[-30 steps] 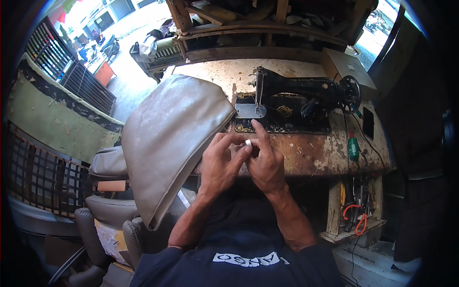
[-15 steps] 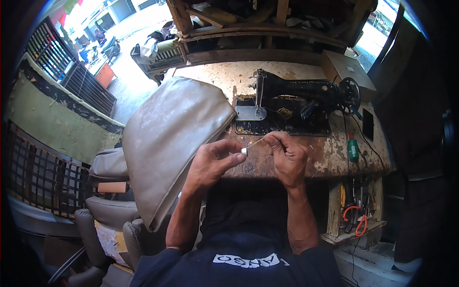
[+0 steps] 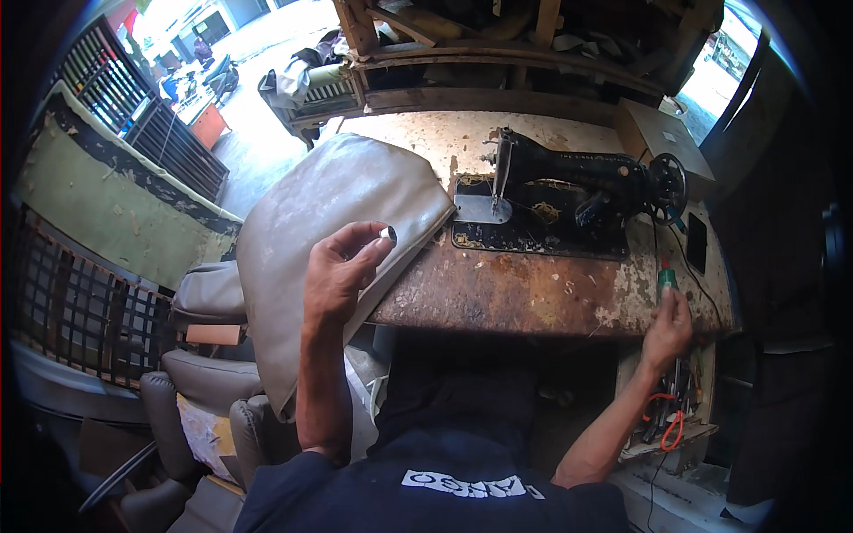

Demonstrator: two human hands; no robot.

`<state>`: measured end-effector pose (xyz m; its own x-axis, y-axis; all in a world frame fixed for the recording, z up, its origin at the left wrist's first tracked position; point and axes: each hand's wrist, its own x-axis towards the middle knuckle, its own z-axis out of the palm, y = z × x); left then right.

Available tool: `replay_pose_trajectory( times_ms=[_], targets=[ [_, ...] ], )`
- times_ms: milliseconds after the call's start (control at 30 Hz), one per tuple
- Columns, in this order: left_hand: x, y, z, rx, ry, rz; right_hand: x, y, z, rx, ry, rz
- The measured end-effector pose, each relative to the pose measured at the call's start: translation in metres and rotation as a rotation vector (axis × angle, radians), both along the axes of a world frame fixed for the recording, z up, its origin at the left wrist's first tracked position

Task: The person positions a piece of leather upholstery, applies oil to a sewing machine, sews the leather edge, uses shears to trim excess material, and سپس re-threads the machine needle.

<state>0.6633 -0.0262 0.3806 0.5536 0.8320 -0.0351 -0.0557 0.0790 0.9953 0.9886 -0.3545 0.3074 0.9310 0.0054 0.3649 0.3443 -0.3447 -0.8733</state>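
Note:
In front of the grey leather-like cover, my left hand (image 3: 336, 271) is raised, with its thumb and fingers pinching a small bobbin (image 3: 388, 234) with white around it and a dark end. On the far right, my right hand (image 3: 668, 335) has its fingers closed around the lower part of a small green bottle (image 3: 667, 279) with a red tip, at the table's front edge. The grey cover (image 3: 320, 213) drapes over the table's left side. A black sewing machine (image 3: 569, 169) stands on the table between and beyond my hands.
The worn wooden table (image 3: 498, 289) has a dark phone (image 3: 697, 244) and a cable near its right edge. Below there hangs an open drawer (image 3: 702, 417) with tools and orange-handled pliers (image 3: 673, 431). A grey armchair (image 3: 209, 382) sits at lower left; a cardboard box (image 3: 662, 138) stands behind the machine.
My hands have parted. The left moved left and up with the bobbin; the right let go of the thread strand and moved right to the green bottle. The view has shifted slightly.

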Motion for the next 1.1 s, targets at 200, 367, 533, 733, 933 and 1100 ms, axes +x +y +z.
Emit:
replay_pose_trajectory(
  times_ms=[200,367,533,733,933,1100],
  targets=[
    [0.007,-0.005,-0.001,0.053,-0.028,0.001,-0.037,-0.019,0.029,-0.766,0.279,0.389],
    [0.023,-0.031,0.006,0.131,-0.003,-0.110,-0.090,0.062,0.065,-0.193,-0.018,0.531],
    [0.039,-0.052,0.000,0.384,0.031,-0.156,-0.143,0.138,0.063,0.279,0.121,1.089],
    [0.047,-0.068,0.003,0.909,0.109,-0.025,-0.169,0.157,0.062,0.328,0.396,0.984],
    [0.048,-0.064,-0.017,0.476,0.085,-0.081,-0.154,0.147,0.064,0.211,0.413,0.834],
    [0.041,-0.042,-0.043,-0.139,-0.025,-0.198,-0.138,0.137,0.062,0.260,0.377,0.865]
  ],
)
